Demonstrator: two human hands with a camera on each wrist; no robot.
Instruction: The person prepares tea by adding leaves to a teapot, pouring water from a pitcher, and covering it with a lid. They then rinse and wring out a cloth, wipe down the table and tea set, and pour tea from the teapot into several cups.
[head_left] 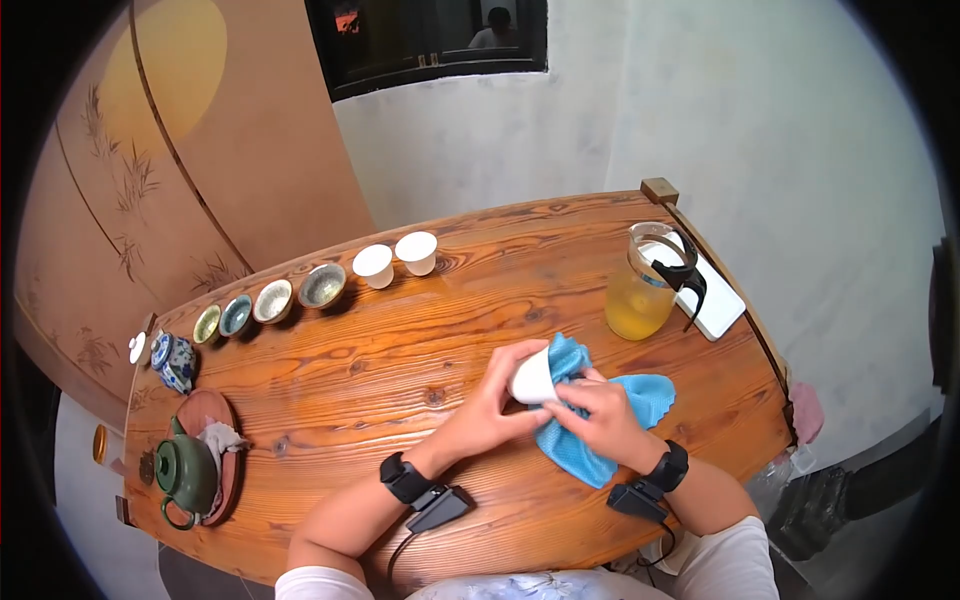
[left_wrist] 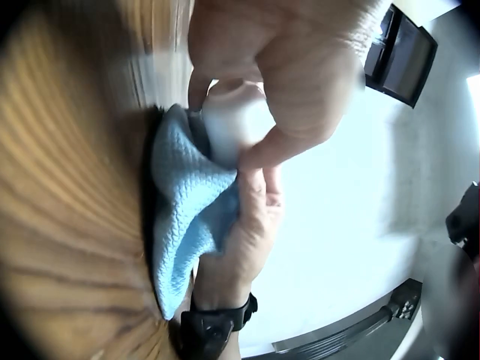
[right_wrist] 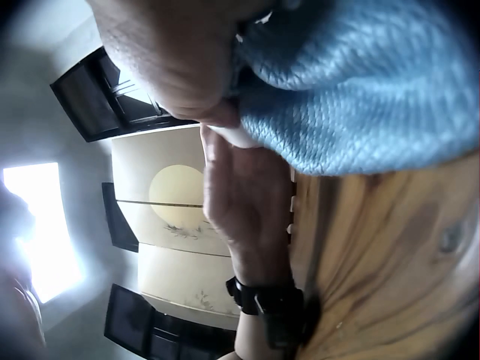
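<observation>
A white cup (head_left: pixel 532 380) lies tilted in the left hand (head_left: pixel 490 402), whose fingers and thumb curl round its outside, its mouth turned toward the right hand (head_left: pixel 606 418). The right hand pinches a blue cloth (head_left: pixel 580 455), part of which is tucked into the cup's mouth; the rest hangs down to the table and spreads to the right. In the left wrist view the cup (left_wrist: pixel 229 127) shows between the left fingers and thumb, with the cloth (left_wrist: pixel 184 202) against it. The cloth (right_wrist: pixel 360 105) fills the upper right of the right wrist view and hides most of the cup.
Ahead on the wooden table (head_left: pixel 450 330) stand two white cups (head_left: pixel 373 264) and a row of bowls (head_left: pixel 322 287). A glass pitcher (head_left: pixel 640 300) of yellow liquid is beside a white tray (head_left: pixel 712 300) at right. At left are a green teapot (head_left: pixel 186 472) and a blue-white pot (head_left: pixel 174 362).
</observation>
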